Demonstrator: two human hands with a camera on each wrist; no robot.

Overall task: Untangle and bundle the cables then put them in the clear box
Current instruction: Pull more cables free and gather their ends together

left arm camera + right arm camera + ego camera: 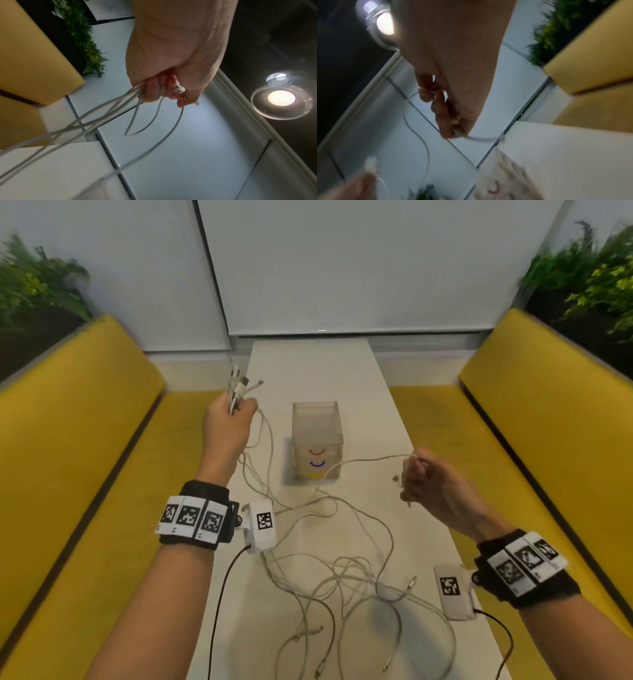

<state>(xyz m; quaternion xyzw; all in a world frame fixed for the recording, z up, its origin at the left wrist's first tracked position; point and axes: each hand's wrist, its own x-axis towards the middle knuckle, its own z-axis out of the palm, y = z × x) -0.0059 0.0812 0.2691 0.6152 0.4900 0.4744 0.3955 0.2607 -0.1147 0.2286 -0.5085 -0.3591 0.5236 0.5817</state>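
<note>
Several white cables (342, 580) lie tangled on the near part of the white table (318, 371). My left hand (233, 416) is raised left of the clear box (317, 440) and grips a bunch of cable ends (241, 383), plugs pointing up. In the left wrist view the strands (109, 108) run down out of my left hand's (164, 89) curled fingers. My right hand (416, 470), blurred, is raised right of the box and pinches one white cable (370, 459) that sags across the box front. The right wrist view shows that cable (412, 121) looping from my right hand (440, 108).
Yellow bench seats (85, 440) flank the narrow table on both sides, with plants (589, 278) behind them. The clear box stands mid-table and has red, blue and yellow curved marks on its front. A small brown speck (395, 478) lies on the table near my right hand.
</note>
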